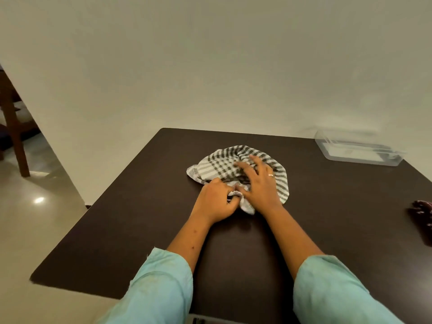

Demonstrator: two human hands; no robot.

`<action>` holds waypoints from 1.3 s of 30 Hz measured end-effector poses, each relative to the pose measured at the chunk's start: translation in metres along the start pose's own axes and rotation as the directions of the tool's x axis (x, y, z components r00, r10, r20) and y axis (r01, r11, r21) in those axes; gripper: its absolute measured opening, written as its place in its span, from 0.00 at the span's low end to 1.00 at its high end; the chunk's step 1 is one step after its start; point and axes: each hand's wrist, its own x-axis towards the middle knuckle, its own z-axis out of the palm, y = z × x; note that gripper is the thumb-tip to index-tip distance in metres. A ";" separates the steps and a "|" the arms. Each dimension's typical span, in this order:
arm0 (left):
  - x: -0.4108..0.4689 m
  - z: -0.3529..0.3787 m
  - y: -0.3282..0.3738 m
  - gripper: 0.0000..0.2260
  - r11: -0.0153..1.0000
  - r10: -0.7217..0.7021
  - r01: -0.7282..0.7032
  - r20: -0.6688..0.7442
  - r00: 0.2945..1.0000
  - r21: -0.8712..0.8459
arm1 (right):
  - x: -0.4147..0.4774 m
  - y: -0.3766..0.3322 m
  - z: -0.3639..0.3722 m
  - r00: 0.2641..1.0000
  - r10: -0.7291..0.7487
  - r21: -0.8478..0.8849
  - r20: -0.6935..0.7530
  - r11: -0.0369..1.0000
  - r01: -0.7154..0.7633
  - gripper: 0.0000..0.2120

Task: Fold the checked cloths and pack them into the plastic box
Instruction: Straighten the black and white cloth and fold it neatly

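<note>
Head view: crumpled grey-white checked cloth (223, 160) lying mid dark brown table (140, 206); clear plastic box (360, 158) far R. L hand (216, 199) pinching near hem; R hand (260, 184) pressing flat, fingers (256, 161) spread. Risk, prob.: bunched layers skewing fold.

Wall (210, 66): plain, off-white, fills the upper view. Tabletop (140, 218): dark brown, matte, rounded corners, far edge at the wall. Floor (28, 220): pale, glossy, at left, carrying one bright glare spot (39, 200). Wooden frame (17, 136) (cut off by the left edge): dark brown, standing on the floor.
</note>
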 end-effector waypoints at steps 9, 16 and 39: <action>-0.036 -0.015 0.010 0.12 0.953 -0.096 0.089 0.010 0.995 0.290 | 0.033 0.006 -0.050 0.876 0.353 -0.394 0.328 0.894 -0.213 0.21; -0.047 -0.027 0.010 0.04 0.925 -0.274 0.300 -0.137 0.952 0.233 | 0.022 0.038 -0.093 0.610 0.728 0.427 -0.313 0.681 -0.595 0.19; -0.017 -0.003 -0.017 0.29 0.959 -0.239 0.240 -0.024 0.971 0.152 | 0.077 0.012 -0.029 0.869 0.435 -0.138 0.237 0.900 -0.413 0.32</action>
